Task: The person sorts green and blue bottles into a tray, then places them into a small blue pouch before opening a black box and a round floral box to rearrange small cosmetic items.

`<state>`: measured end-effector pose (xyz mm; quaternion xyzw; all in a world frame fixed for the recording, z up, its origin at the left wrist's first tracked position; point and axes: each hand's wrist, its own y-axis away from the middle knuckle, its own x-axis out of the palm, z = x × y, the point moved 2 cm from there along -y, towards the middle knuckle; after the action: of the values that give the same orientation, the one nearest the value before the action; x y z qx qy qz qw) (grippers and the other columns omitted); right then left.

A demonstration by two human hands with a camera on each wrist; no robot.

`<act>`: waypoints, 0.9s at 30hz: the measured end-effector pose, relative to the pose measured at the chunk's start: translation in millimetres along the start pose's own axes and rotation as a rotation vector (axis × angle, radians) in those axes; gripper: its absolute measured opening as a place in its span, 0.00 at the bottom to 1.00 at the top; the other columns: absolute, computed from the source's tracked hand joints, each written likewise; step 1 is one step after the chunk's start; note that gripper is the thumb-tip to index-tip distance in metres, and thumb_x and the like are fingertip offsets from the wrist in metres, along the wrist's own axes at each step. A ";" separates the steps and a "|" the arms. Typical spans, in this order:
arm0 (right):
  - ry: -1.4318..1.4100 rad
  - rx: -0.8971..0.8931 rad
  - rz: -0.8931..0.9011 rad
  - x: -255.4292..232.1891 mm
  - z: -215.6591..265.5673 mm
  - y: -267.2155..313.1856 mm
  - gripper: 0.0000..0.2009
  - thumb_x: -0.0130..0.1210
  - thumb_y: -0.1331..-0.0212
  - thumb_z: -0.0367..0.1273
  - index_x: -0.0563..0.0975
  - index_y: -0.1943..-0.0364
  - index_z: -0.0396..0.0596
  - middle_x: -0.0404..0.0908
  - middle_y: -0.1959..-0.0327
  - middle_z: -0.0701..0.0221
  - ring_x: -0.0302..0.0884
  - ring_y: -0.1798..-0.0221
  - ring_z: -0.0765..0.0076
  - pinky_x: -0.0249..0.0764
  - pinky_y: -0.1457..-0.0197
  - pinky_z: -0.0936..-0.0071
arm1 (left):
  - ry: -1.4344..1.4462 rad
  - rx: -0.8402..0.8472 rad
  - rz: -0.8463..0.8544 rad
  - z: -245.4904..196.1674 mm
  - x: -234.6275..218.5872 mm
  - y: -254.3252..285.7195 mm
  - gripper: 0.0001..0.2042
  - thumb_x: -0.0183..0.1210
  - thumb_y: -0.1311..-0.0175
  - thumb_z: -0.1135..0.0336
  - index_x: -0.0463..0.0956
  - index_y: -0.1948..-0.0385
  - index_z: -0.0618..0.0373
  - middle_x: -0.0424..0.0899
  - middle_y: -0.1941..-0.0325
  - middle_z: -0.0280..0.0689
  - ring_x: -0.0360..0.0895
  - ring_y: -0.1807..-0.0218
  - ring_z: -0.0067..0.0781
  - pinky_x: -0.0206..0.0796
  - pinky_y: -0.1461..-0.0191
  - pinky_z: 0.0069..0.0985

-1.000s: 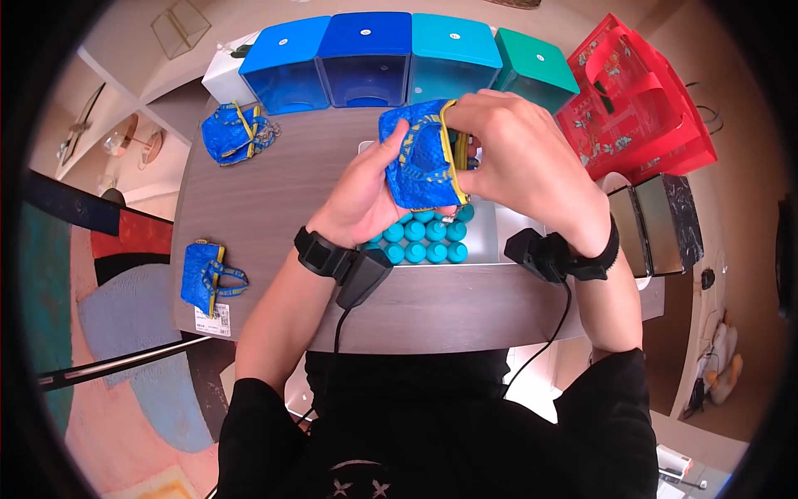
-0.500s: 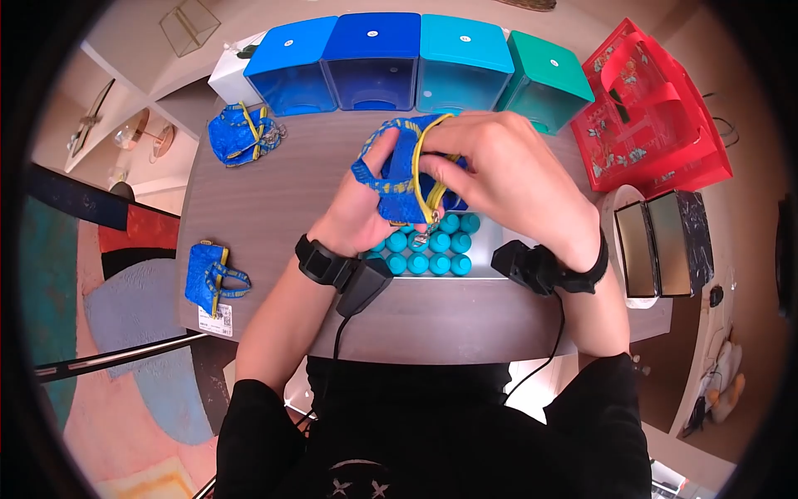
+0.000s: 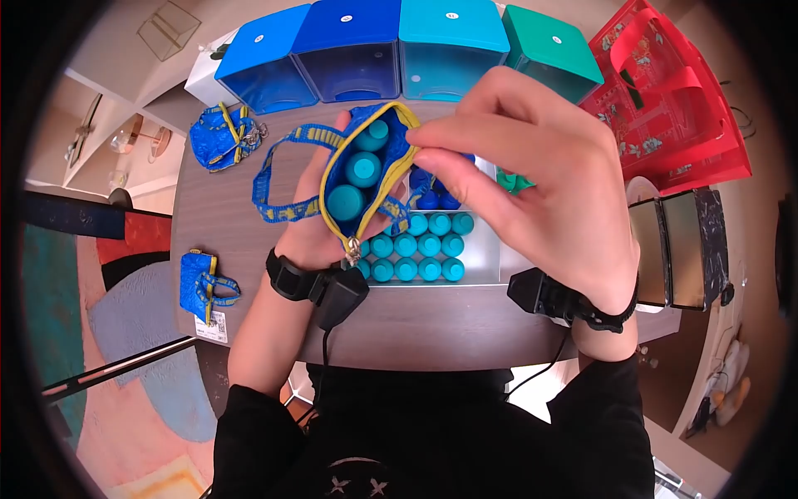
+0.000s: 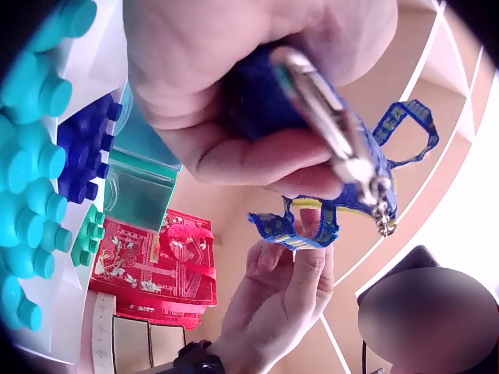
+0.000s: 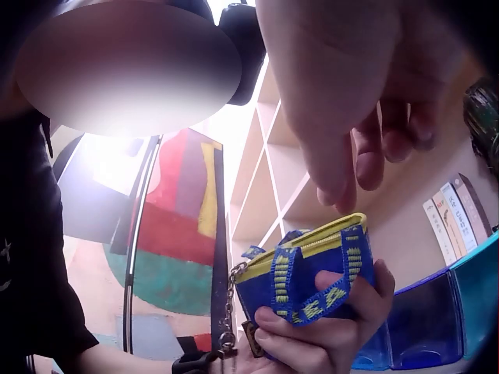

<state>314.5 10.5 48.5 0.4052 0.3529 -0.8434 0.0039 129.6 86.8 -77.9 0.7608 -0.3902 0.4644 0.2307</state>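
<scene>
A small blue zip pouch (image 3: 399,131) with yellow trim and woven handles is held in my left hand (image 3: 301,237). Its mouth gapes upward, and three teal bottles (image 3: 363,170) stand in a row inside. My right hand (image 3: 540,166) pinches the pouch's yellow rim between thumb and forefinger on the right side. In the right wrist view, the left fingers (image 5: 312,354) curl round the pouch (image 5: 320,269) from below. A metal chain (image 4: 380,204) hangs at the zip end in the left wrist view. Below the hands is a white tray (image 3: 484,259) with rows of teal bottles (image 3: 405,244).
Dark blue bottles (image 3: 428,200) and green ones (image 3: 514,178) fill the tray's farther compartments. Two more blue pouches (image 3: 218,141) lie at the table's left. Coloured bins (image 3: 347,71) line the back; a red gift bag (image 3: 665,108) stands at the right.
The pouch has turned and tipped so its mouth faces the head camera, showing the bottles inside. My right fingers have come out of the pouch to its rim.
</scene>
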 end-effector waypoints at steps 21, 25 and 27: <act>0.054 -0.050 0.000 19.1 -0.8 7.0 0.06 0.67 0.47 0.26 0.82 0.65 0.44 0.73 0.76 0.68 0.69 0.78 0.61 0.65 0.75 0.67 | -0.032 -0.021 0.086 5.5 19.3 -4.2 0.29 0.40 0.23 0.42 0.68 0.36 0.59 0.78 0.38 0.44 0.78 0.39 0.36 0.70 0.34 0.34; 0.071 -0.025 0.051 15.7 0.6 10.1 0.08 0.68 0.50 0.27 0.82 0.65 0.46 0.72 0.78 0.69 0.70 0.77 0.60 0.66 0.74 0.67 | -0.112 -0.092 -0.151 5.1 10.7 4.1 0.28 0.43 0.24 0.42 0.71 0.38 0.58 0.81 0.42 0.43 0.80 0.42 0.35 0.74 0.39 0.32; 0.052 -0.063 0.054 15.6 3.9 10.6 0.09 0.68 0.51 0.28 0.82 0.65 0.47 0.71 0.78 0.69 0.71 0.77 0.60 0.67 0.74 0.67 | -0.788 0.114 -0.324 7.5 -2.5 3.0 0.29 0.43 0.24 0.42 0.70 0.38 0.59 0.80 0.42 0.45 0.79 0.41 0.35 0.73 0.38 0.33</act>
<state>304.5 4.6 33.2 0.4361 0.3683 -0.8205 0.0302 130.4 80.6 -83.7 0.9430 -0.2979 0.1168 0.0915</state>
